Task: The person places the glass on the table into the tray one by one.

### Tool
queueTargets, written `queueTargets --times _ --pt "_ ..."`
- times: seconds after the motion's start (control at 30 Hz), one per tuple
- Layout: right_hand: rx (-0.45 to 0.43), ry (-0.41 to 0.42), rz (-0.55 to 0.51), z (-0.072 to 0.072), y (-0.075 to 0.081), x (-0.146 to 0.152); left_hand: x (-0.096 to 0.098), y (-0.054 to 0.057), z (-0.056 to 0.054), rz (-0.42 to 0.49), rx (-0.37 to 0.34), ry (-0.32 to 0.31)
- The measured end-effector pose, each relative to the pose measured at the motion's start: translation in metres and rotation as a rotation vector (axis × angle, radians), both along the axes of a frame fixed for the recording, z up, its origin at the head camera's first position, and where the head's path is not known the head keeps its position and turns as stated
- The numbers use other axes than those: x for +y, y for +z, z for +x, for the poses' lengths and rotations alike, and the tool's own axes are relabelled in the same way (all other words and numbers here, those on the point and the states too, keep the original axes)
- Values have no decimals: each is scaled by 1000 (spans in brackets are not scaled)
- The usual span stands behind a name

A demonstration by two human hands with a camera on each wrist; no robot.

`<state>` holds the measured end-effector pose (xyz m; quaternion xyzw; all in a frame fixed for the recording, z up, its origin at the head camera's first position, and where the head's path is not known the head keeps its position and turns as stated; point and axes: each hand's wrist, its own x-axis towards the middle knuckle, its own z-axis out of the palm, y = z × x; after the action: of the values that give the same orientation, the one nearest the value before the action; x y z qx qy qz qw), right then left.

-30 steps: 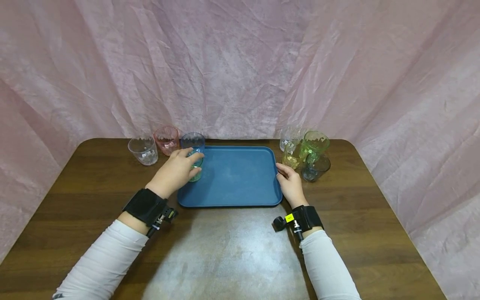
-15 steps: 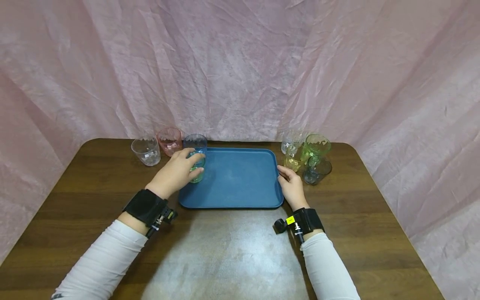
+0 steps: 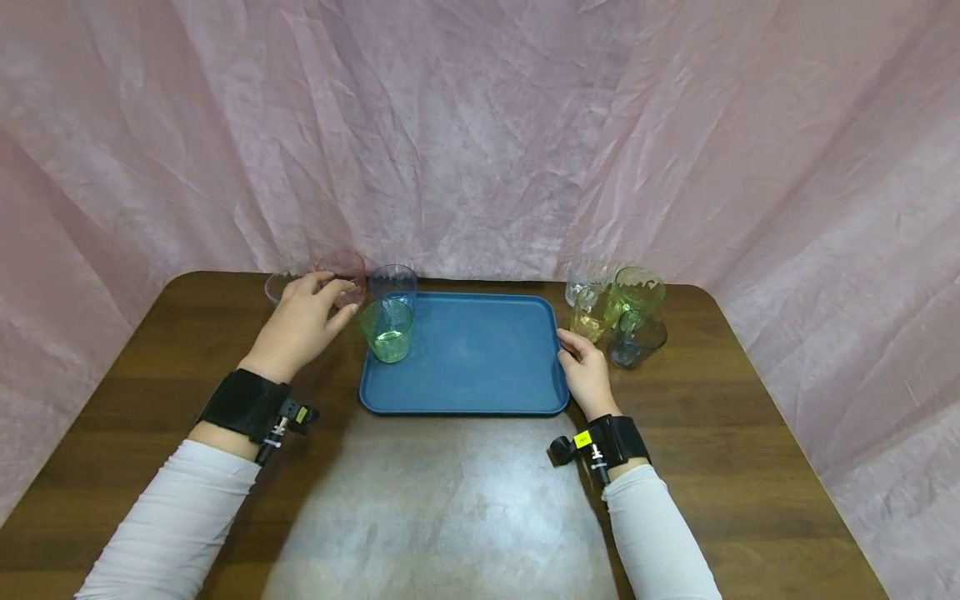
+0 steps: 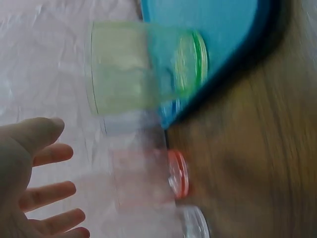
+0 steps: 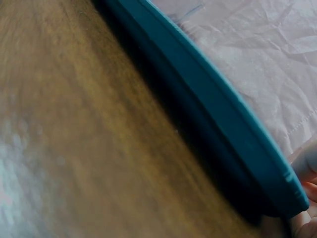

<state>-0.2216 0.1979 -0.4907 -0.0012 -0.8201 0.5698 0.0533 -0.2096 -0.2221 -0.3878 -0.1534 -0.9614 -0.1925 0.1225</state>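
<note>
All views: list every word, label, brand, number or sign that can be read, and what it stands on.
Nothing is legible.
Yellow label on the right wrist camera: too small to read.
Yellow patch on the left wrist camera: too small to read.
Tray, cups: no readable text.

White sleeves [image 3: 172, 517] run toward black wrist straps [image 3: 243, 406] carrying small black cameras [image 3: 561, 452], the right bearing a yellow label [image 3: 582, 439].

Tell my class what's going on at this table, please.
A person's right hand holds the right edge of a blue tray. The left hand holds nothing, its fingers spread near a pink cup and a clear cup. A green cup stands on the tray's left side, with a blue cup behind it; four more cups stand beyond the tray's right edge.
</note>
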Motion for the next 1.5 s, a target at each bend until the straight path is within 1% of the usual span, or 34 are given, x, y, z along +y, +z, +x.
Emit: queueTargets --times 0.13,0.27,0.57,0.73,0.87,1.03,1.2,1.33,1.5 --pt "-1 -5 0 1 1 0 -17 -1 0 17 12 65" --pt "0 -6 -8 0 1 1 -29 1 -1 41 -31 126" --pt "-11 -3 -1 -1 0 3 -48 2 -10 51 -124 186" --pt "0 -5 6 -1 1 2 -55 1 -15 52 -140 194" --pt "3 -12 12 -1 2 1 -58 2 -16 49 -168 196" --pt "-18 -9 6 0 1 1 -61 6 -19 26 -201 197" --pt "-25 0 -5 0 1 2 -64 8 -25 8 -237 175" --pt "-26 0 -12 0 2 2 -65 8 -32 -7 -270 160" --pt "-20 -4 -8 0 2 1 -67 6 -38 -11 -283 148"
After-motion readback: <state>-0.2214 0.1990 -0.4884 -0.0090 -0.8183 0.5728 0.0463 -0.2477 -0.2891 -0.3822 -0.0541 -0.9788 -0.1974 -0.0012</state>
